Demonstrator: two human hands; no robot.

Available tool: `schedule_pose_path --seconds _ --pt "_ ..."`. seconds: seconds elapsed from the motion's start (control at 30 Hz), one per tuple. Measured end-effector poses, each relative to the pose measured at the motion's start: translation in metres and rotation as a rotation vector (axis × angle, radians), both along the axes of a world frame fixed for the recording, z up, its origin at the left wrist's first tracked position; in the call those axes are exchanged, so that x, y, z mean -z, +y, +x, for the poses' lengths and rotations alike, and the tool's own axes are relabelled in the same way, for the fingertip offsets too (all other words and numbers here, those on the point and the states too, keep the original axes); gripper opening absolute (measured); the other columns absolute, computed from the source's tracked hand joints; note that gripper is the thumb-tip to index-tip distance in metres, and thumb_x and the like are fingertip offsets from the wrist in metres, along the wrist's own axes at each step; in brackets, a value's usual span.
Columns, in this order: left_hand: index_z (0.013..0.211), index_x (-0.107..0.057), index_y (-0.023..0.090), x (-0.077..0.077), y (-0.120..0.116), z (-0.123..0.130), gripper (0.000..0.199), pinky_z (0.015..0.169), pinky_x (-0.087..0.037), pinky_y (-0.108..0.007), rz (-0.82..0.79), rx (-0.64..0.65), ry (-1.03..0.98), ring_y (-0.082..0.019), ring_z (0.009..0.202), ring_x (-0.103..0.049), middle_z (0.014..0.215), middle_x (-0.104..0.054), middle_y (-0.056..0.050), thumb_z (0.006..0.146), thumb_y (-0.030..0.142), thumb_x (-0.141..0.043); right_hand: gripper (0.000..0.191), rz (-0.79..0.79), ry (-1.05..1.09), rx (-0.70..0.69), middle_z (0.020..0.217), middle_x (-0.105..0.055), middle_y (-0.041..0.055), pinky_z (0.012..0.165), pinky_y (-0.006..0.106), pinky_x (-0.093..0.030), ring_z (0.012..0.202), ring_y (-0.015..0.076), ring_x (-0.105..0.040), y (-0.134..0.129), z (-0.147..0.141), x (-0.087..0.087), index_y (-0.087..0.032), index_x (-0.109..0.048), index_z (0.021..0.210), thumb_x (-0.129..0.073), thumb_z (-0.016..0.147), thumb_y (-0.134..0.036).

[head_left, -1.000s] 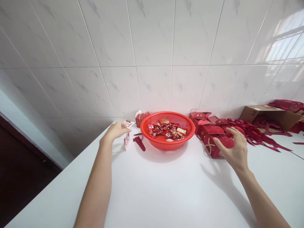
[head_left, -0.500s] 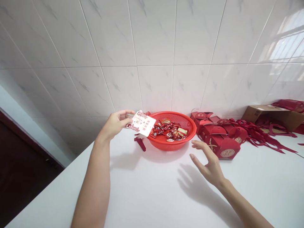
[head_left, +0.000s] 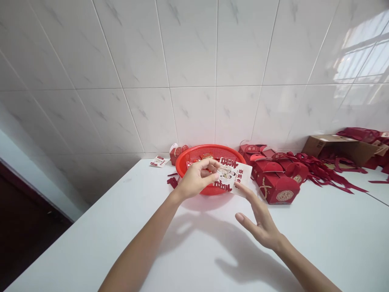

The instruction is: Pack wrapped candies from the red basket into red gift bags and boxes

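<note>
My left hand (head_left: 199,176) pinches the left end of a white card (head_left: 242,172) with red characters and a drawing of figures. It holds the card up in front of the right part of a red plastic basket (head_left: 185,156), whose wrapped sweets are mostly hidden. My right hand (head_left: 261,221) is open, thumb and fingers apart. Its fingertips are at the card's lower edge; whether they touch it I cannot tell. Another printed card (head_left: 159,161) lies flat on the table by the wall, left of the basket.
Red gift boxes (head_left: 279,182) stand right of the basket, beside a heap of dark red ribbons (head_left: 322,172). Behind them lies an open cardboard box (head_left: 330,146). A small red box (head_left: 178,153) sits behind the basket's left side. The tiled wall (head_left: 194,117) bounds the white table (head_left: 188,259).
My left hand has moved right with the card, from the basket's left side to in front of it. My right hand, still open, is now close to the card. The flat card at left has come into view.
</note>
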State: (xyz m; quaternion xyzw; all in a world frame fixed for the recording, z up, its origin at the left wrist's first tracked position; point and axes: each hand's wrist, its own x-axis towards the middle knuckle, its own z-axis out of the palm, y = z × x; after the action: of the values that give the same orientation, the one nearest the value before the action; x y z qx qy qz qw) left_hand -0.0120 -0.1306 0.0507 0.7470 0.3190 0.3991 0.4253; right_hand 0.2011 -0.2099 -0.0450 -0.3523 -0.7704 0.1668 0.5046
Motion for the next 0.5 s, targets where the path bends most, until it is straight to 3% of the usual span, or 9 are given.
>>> schedule_pose_path --seconds 0.17,0.27,0.37,0.43,0.5 --pt "0.083 -0.061 0.017 0.006 0.003 0.001 0.012 0.077 -0.053 -0.028 0.007 0.027 0.081 -0.014 0.078 -0.065 0.087 -0.066 -0.001 0.081 0.027 -0.068 0.049 0.021 0.094 0.082 0.143 -0.057 0.0065 0.107 0.040 -0.048 0.131 0.0246 -0.054 0.003 0.001 0.000 -0.031 -0.046 0.144 -0.057 0.097 -0.028" --pt "0.085 -0.064 0.017 0.005 0.006 -0.001 0.012 0.081 -0.053 -0.030 0.023 0.013 0.094 -0.016 0.082 -0.066 0.088 -0.068 -0.002 0.080 0.027 -0.068 0.038 -0.010 0.184 0.145 0.119 -0.071 0.0070 0.095 0.039 -0.055 0.104 0.0224 -0.070 0.008 0.004 0.000 -0.029 -0.054 0.137 -0.055 0.098 -0.029" --pt "0.086 -0.065 0.018 0.004 0.008 -0.003 0.015 0.084 -0.053 -0.031 -0.003 -0.005 0.079 -0.018 0.086 -0.067 0.090 -0.069 -0.003 0.079 0.029 -0.069 0.038 -0.088 0.263 0.286 0.098 -0.075 0.0070 0.086 0.041 -0.057 0.087 0.0233 -0.073 0.021 0.021 -0.004 -0.024 -0.057 0.132 -0.055 0.097 -0.038" --pt "0.086 -0.066 0.018 0.003 0.009 -0.004 0.016 0.084 -0.053 -0.032 -0.018 -0.007 0.071 -0.018 0.086 -0.067 0.090 -0.069 -0.004 0.078 0.031 -0.070 0.045 -0.109 0.276 0.446 0.110 -0.072 0.0107 0.088 0.045 -0.056 0.097 0.0272 -0.071 0.032 0.041 -0.008 -0.022 -0.057 0.131 -0.056 0.093 -0.045" --pt "0.086 -0.067 0.018 0.002 0.010 -0.005 0.017 0.084 -0.054 -0.033 -0.033 -0.003 0.072 -0.019 0.084 -0.067 0.089 -0.070 -0.004 0.078 0.032 -0.070 0.053 -0.076 0.209 0.655 0.129 -0.064 0.0140 0.101 0.051 -0.047 0.117 0.0323 -0.061 0.045 0.068 -0.011 -0.021 -0.058 0.131 -0.059 0.087 -0.050"
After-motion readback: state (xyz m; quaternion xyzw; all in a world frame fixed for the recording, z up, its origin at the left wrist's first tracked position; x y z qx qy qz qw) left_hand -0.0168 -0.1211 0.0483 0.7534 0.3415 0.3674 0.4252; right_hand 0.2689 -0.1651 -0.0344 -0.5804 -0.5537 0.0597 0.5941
